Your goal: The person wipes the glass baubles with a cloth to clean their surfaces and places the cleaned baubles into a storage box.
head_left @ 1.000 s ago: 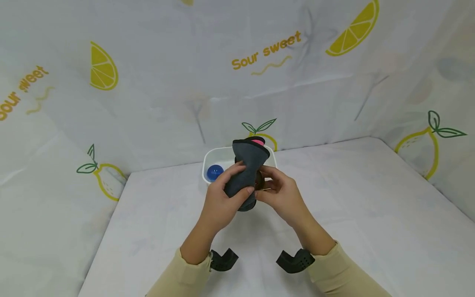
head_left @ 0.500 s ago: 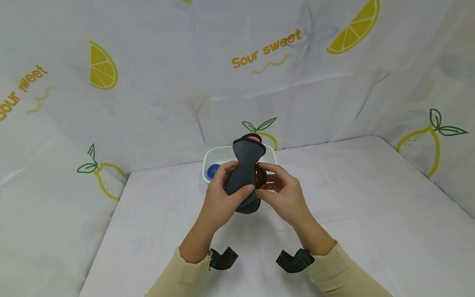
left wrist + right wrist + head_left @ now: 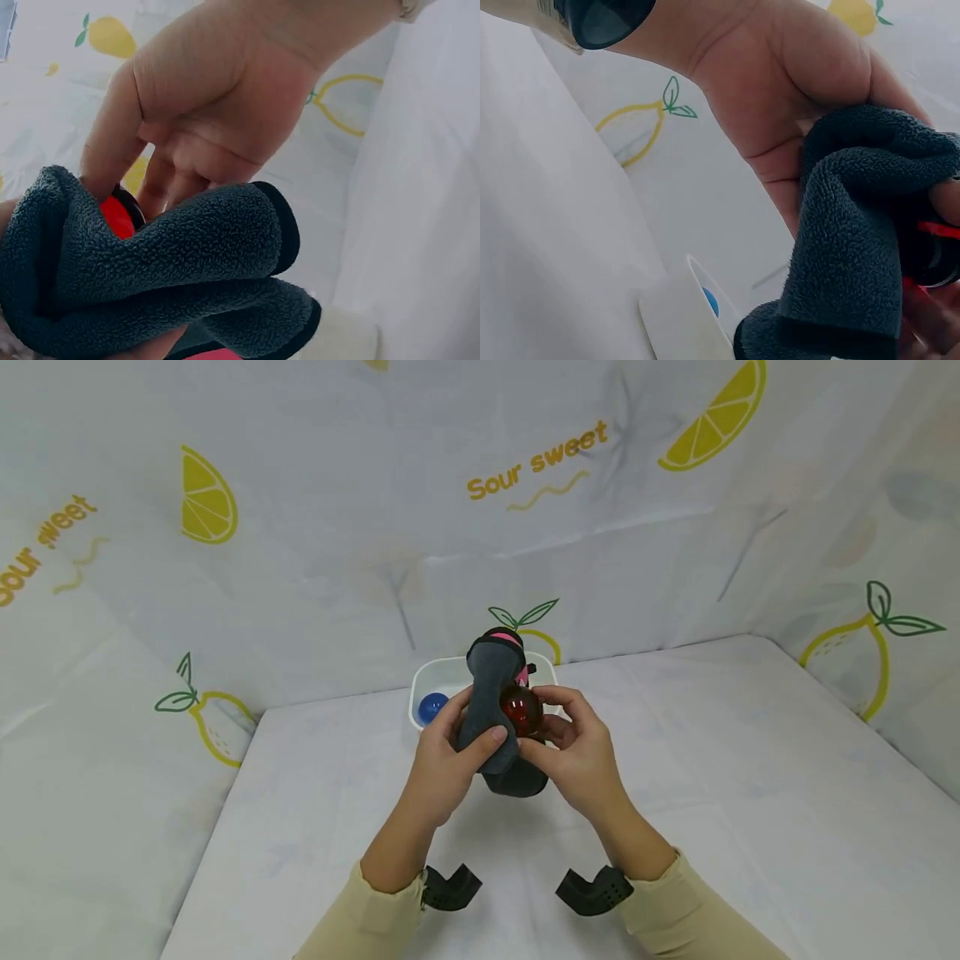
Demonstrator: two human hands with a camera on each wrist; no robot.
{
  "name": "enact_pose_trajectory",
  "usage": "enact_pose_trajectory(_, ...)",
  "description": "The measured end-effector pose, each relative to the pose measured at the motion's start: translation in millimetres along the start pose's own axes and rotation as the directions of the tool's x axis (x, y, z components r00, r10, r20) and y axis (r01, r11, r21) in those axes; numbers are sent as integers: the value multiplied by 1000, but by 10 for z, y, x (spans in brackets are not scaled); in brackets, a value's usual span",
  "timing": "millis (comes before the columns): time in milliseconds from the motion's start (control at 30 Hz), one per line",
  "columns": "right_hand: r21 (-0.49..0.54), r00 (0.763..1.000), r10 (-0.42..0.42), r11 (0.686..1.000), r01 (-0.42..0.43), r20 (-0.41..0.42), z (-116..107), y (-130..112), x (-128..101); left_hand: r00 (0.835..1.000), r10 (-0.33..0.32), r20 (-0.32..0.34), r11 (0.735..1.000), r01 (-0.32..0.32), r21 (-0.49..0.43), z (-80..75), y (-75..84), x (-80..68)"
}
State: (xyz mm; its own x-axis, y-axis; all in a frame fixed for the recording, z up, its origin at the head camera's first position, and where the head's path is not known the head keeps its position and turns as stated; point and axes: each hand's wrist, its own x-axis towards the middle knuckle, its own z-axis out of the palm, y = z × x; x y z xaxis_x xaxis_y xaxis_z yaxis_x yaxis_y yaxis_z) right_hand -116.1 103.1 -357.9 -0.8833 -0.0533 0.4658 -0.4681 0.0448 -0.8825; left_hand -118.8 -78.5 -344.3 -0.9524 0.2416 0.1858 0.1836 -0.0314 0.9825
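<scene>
White table [image 3: 720, 793], left hand [image 3: 442, 768] clamping grey cloth [image 3: 491, 710], right hand [image 3: 577, 756] pinching red ball [image 3: 521, 710]

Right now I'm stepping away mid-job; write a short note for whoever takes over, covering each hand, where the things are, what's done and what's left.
Left hand: grips the dark grey cloth round its middle, above the table.
Right hand: holds the red ball in its fingertips, pressed against the cloth.
White tub sits behind the hands, at the back of the table; a blue ball lies in it.
Done: red ball is out in the open and held at the cloth; blue ball already in the tub.
Left, as far as it looks: finish with the red ball at the cloth, probably set it in the tub too.
</scene>
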Motion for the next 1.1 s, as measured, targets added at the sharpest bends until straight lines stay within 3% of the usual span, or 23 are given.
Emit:
enact_pose_trajectory(233, -47, 997, 73, 996, -71, 27, -8, -12, -5, 999, 7, -35, 997, -9, -73, -6, 37, 14)
enact_pose_trajectory(433, 12, 997, 29, 999, -30, 68, -26, -12, -9, 999, -19, -25, 994, 16, -111, -7, 36, 30)
enact_pose_trajectory(633, 56, 992, 21, 998, -28, 122, -31, -12, -2, 997, -40, -59, 996, 35, -80, -24, 44, 22)
enact_pose_trajectory(833, -59, 992, 47, 997, -41, 114, -64, -31, -1, 996, -29, -85, 999, 27, -25, -40, 68, -4)
enact_pose_trajectory(1100, -74, 983, 89, 994, -78, 163, -83, -47, -7, 994, 7, -105, 999, -12, -42, -23, 61, -6)
